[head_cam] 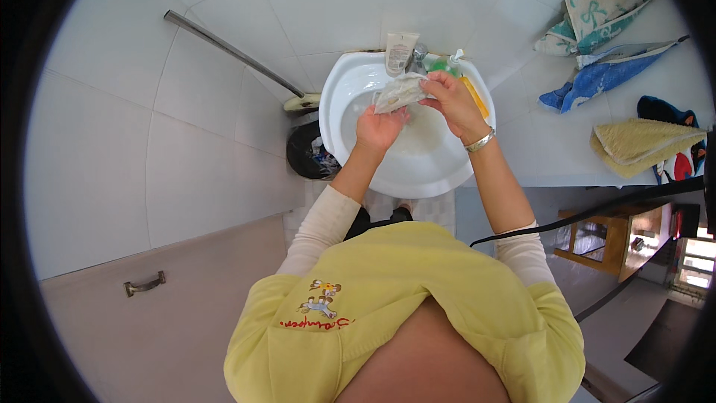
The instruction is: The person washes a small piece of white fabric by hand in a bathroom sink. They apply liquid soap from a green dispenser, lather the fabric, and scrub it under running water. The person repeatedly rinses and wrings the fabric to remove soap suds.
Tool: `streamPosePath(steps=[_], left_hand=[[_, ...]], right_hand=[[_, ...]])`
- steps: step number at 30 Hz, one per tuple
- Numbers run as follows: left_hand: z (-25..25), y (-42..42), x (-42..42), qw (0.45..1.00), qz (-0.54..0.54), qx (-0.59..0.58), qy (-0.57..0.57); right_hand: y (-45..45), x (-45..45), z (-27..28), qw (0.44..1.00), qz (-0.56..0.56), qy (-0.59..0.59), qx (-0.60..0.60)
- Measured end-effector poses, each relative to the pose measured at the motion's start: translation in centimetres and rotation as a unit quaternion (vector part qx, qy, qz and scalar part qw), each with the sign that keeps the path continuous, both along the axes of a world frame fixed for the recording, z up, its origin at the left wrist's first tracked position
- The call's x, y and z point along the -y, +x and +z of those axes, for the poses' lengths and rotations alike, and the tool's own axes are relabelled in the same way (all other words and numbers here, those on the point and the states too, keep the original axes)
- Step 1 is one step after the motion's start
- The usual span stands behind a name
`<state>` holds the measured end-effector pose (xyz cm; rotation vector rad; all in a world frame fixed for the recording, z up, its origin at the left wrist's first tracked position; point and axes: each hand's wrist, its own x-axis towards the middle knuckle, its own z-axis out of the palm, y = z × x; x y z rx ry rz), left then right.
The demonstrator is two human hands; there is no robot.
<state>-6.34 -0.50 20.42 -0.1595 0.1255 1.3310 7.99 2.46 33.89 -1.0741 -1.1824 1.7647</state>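
Note:
Over the white washbasin (391,179), my right hand (454,102) pinches the right end of a thin, crumpled whitish cloth (400,93) between thumb and fingers. The cloth looks wet and slants down to the left. My left hand (380,130) is palm up below its lower left edge, with the fingertips at the cloth. Whether those fingers grip it is hidden. Cloudy water (428,131) lies in the bowl beneath both hands. A metal bracelet (480,140) circles my right wrist.
Along the basin's back rim stand a white squeeze tube (400,51), a metal tap (418,55) and a green pump bottle (447,62). A yellow object (474,96) lies on the right rim. A black bin (306,151) and a metal pole (235,51) are left; towels (615,75) hang right.

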Motion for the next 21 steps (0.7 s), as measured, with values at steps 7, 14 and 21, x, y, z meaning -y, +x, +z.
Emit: streamPosePath(steps=[7, 14, 21], left_hand=[[0.5, 1.9, 2.2, 0.985, -0.164, 0.052, 0.007], [-3.6, 4.6, -3.3, 0.998, -0.03, 0.047, 0.033], [-8.8, 5.2, -3.2, 0.992, -0.051, -0.003, 0.114]], right_hand=[[-1.1, -1.4, -0.8, 0.993, 0.008, 0.082, 0.089], [-3.2, 3.3, -5.8, 0.806, 0.013, 0.413, 0.424], [-2.8, -0.9, -10.0, 0.761, -0.055, 0.441, 0.473]])
